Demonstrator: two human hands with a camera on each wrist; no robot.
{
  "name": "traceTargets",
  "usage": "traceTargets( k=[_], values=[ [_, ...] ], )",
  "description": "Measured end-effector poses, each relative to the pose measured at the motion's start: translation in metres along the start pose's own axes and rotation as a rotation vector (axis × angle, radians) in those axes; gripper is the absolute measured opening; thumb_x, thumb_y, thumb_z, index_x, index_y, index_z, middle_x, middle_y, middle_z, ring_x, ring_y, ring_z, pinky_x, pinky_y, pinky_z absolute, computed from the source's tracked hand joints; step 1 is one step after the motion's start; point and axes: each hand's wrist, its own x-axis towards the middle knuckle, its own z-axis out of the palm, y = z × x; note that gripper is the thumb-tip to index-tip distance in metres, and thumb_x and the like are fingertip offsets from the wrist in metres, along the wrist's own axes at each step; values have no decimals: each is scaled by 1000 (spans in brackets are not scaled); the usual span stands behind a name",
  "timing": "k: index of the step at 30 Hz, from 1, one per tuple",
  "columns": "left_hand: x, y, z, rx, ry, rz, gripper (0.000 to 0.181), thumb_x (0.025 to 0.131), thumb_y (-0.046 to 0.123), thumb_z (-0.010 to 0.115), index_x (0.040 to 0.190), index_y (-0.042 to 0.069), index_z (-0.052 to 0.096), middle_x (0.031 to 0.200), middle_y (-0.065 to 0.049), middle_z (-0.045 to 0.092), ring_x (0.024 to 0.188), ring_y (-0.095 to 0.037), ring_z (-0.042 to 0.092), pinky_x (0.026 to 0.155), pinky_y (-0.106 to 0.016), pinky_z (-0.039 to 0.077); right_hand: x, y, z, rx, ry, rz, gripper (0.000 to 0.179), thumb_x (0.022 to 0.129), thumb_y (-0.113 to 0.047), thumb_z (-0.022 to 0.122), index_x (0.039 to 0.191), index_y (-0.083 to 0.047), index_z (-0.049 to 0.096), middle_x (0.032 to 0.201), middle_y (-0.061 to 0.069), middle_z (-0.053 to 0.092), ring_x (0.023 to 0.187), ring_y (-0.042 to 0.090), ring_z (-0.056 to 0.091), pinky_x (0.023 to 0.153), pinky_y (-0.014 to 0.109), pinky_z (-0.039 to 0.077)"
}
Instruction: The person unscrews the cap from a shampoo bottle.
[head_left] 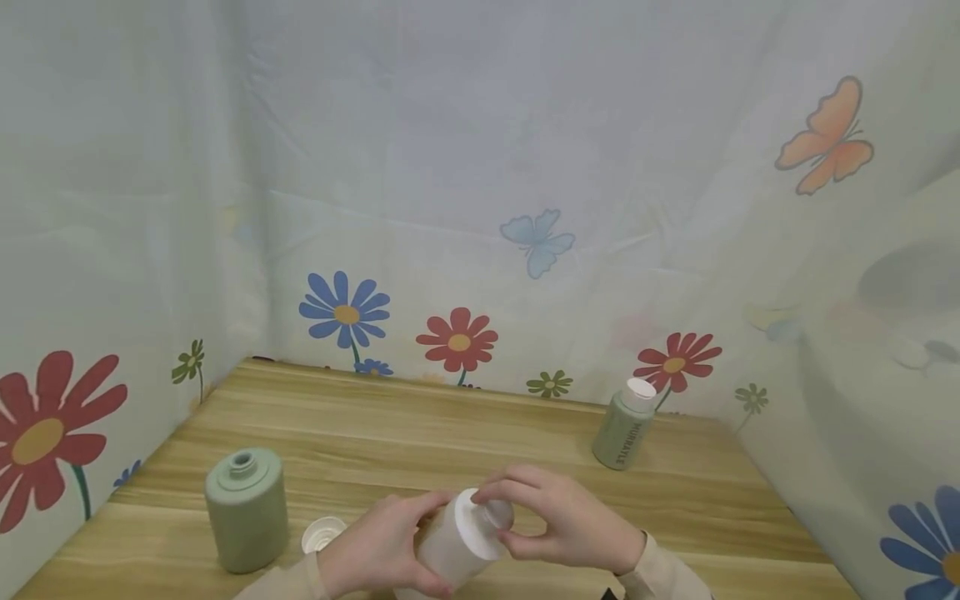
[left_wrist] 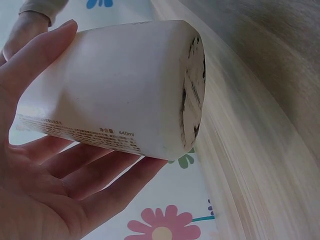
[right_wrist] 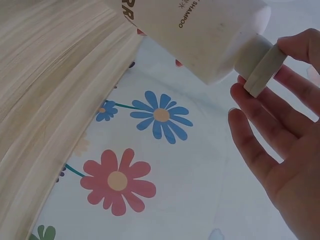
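Observation:
A white shampoo bottle (head_left: 448, 552) is held tilted over the front of the table, its top toward the right. My left hand (head_left: 378, 546) grips it round the body, thumb on one side and fingers on the other, as the left wrist view shows the bottle (left_wrist: 120, 85) with its scuffed base. At the bottle's neck my right hand (head_left: 562, 518) pinches a pale cap (right_wrist: 265, 70) between thumb and fingers. The cap sits right at the neck in the right wrist view. Just left of my left hand lies a small white ridged cap (head_left: 324, 533) on the table.
A wide green bottle (head_left: 247, 512) with an uncapped neck stands at the left of the wooden table (head_left: 420, 425). A slimmer green bottle (head_left: 625, 429) with a pale top stands at the back right. Flower-printed curtain (head_left: 420, 167) surrounds the table's back and sides.

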Motion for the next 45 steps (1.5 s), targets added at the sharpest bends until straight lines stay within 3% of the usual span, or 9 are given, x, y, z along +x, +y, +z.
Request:
traceTargets(
  k=[6, 10, 14, 19, 31, 38, 45],
  values=[
    [0, 0, 0, -8, -13, -8, 74, 64, 43, 87, 127, 21, 56, 104, 7, 69, 84, 1, 59, 69, -22, 49, -2, -1, -1, 49, -35, 44, 45, 89, -16, 68, 130, -13, 52, 120, -2, 62, 104, 7, 61, 86, 19, 52],
    [-1, 0, -1, -23, -19, -17, 74, 64, 43, 87, 127, 21, 56, 106, 7, 69, 86, 1, 60, 70, -22, 49, -4, -1, 0, 103, -61, 154, 52, 93, -30, 64, 138, -12, 46, 121, -3, 63, 105, 6, 60, 84, 24, 53],
    [-2, -1, -2, -22, 2, 0, 73, 63, 41, 88, 126, 20, 57, 105, 6, 70, 86, 1, 60, 69, -22, 49, -5, -1, 2, 96, -44, 226, 46, 93, -37, 63, 132, -16, 51, 112, -9, 63, 99, 2, 58, 82, 22, 51],
    [-5, -1, 1, -32, 7, 17, 71, 63, 40, 87, 126, 26, 57, 104, 11, 69, 84, 2, 59, 69, -22, 48, -6, -1, 4, 89, -28, 195, 34, 92, -34, 65, 120, -18, 56, 103, -10, 62, 92, 0, 56, 80, 15, 49],
    [-3, -1, 0, -36, -23, 19, 72, 65, 40, 87, 128, 26, 56, 106, 12, 69, 84, 2, 59, 70, -22, 48, -5, -1, -5, 76, -58, 18, 43, 89, -15, 67, 130, -18, 54, 120, -4, 61, 106, 7, 61, 88, 18, 51],
    [-3, 1, 1, -29, -17, 20, 71, 64, 41, 86, 127, 28, 56, 103, 13, 68, 83, 3, 59, 69, -22, 48, -5, -2, -3, 18, 24, 29, 42, 91, -27, 68, 130, -20, 56, 118, -5, 61, 102, 5, 60, 88, 15, 48],
    [-4, 1, 2, -52, -23, 55, 71, 65, 40, 86, 128, 32, 54, 104, 13, 68, 84, 3, 59, 70, -22, 48, -5, -2, 4, -48, 80, 85, 33, 90, -35, 68, 118, -18, 62, 100, -10, 64, 84, 2, 59, 77, 9, 46]
  ],
)
